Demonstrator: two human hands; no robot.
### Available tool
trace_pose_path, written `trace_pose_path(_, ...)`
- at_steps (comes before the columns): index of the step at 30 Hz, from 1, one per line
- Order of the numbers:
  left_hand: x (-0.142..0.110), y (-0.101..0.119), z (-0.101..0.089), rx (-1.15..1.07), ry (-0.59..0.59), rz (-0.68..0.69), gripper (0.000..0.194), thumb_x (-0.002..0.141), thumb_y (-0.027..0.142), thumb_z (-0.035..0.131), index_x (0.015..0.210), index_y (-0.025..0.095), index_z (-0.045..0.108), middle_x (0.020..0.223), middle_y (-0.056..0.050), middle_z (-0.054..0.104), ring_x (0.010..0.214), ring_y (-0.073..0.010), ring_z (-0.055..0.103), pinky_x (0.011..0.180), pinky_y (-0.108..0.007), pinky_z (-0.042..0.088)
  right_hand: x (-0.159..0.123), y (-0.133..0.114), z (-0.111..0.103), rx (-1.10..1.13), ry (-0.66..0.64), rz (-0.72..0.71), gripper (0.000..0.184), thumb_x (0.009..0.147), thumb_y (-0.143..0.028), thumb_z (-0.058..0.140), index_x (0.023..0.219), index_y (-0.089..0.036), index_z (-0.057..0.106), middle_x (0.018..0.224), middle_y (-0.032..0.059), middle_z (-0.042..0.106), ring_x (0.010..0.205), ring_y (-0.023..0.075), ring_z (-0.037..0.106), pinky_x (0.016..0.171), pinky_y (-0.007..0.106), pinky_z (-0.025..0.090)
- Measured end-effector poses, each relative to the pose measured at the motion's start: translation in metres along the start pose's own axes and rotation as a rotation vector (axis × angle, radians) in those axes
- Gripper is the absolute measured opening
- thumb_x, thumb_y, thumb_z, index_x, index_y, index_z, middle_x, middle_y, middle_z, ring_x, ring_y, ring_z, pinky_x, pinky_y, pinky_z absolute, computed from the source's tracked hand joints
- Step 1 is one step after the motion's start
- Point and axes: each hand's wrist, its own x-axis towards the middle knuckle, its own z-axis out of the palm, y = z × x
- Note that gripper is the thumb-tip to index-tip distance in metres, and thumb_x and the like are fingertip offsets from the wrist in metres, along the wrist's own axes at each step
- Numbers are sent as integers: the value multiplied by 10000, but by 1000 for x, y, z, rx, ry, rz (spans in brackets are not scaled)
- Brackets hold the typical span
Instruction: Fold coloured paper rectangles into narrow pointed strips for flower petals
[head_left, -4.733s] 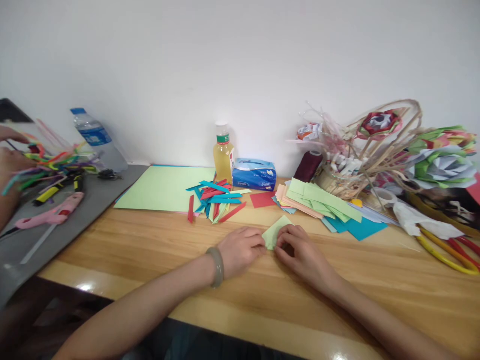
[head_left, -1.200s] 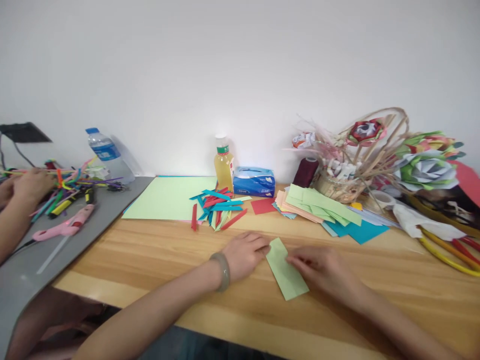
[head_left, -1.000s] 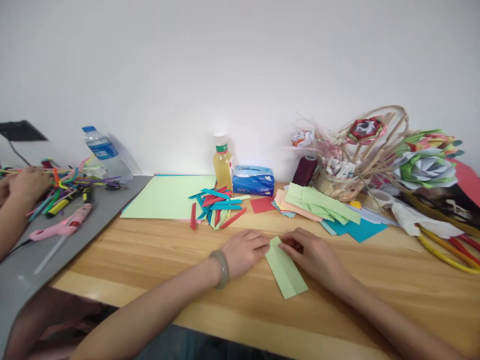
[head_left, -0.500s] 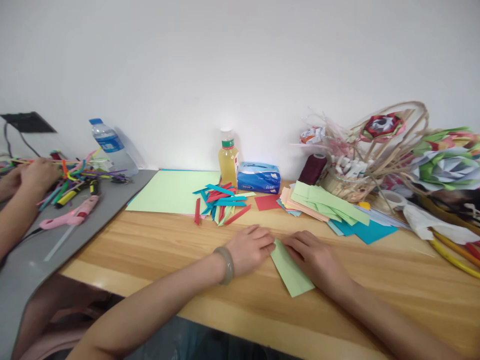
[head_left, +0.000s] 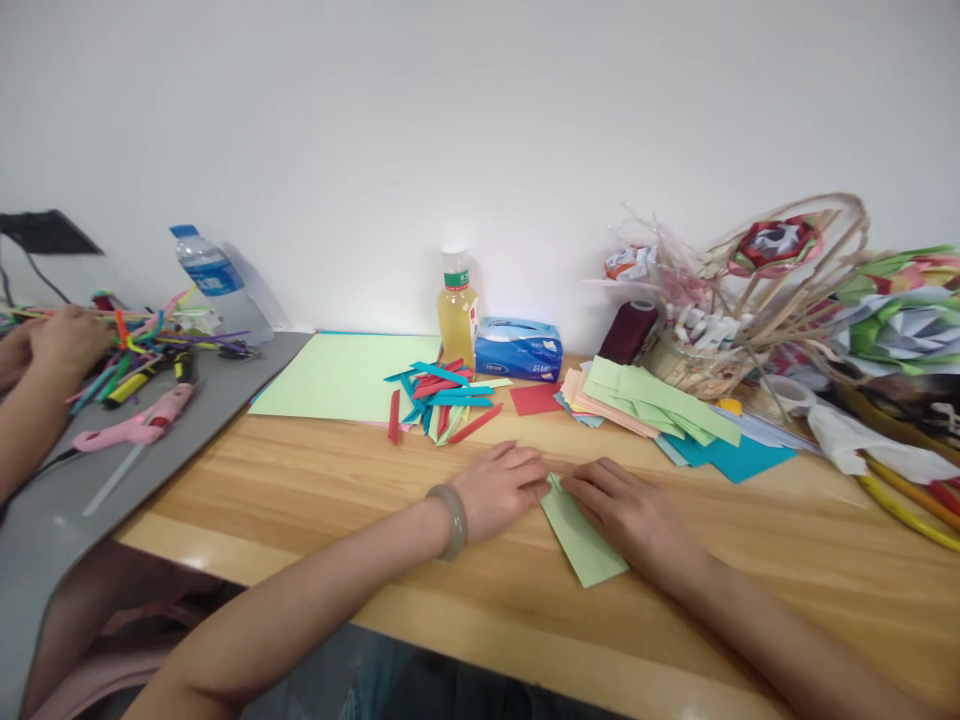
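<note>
A light green sheet of paper (head_left: 583, 548), long and narrow, lies slanted on the wooden table. At its far left corner, my left hand (head_left: 501, 490) has its fingers bent together on the paper's edge; a grey-green bangle circles that wrist. My right hand (head_left: 626, 510) pinches the far end of the same paper and covers part of its right side. The fingertips of both hands are close to each other there. Beyond them lies a pile of folded red, blue and green paper strips (head_left: 446, 398).
Green and orange paper slips (head_left: 652, 400) and blue sheets (head_left: 739, 458) lie at the right. A tissue pack (head_left: 517, 350) and a drink bottle (head_left: 457, 315) stand by the wall. On the grey table at left are a pink glue gun (head_left: 139, 425) and another person's hands (head_left: 64, 345).
The view has shifted slightly. Both my hands stay at the far end of the green paper, with the corner near the fingertips looking slightly folded over now.
</note>
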Motion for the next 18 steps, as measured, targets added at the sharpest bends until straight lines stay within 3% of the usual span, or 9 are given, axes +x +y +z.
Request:
trace_pose_path(8, 0, 0, -8, -51, -178, -5, 325, 937, 138, 355, 1214, 177, 522, 1288, -34, 527, 1346, -214, 221, 1080, -441, 245, 2, -1, -2, 7, -11, -22, 234, 897, -101, 378, 937, -155, 602, 850, 91, 591, 790, 201, 537, 672, 332, 487)
trace_pose_path(18, -1, -2, -7, -26, -193, 6, 348, 907, 131, 417, 1245, 152, 501, 1319, -41, 498, 1318, -231, 294, 1074, -412, 267, 2, -1, -4, 1, -25, -70, 249, 901, -91, 351, 942, -127, 594, 862, 117, 593, 803, 217, 535, 680, 351, 485)
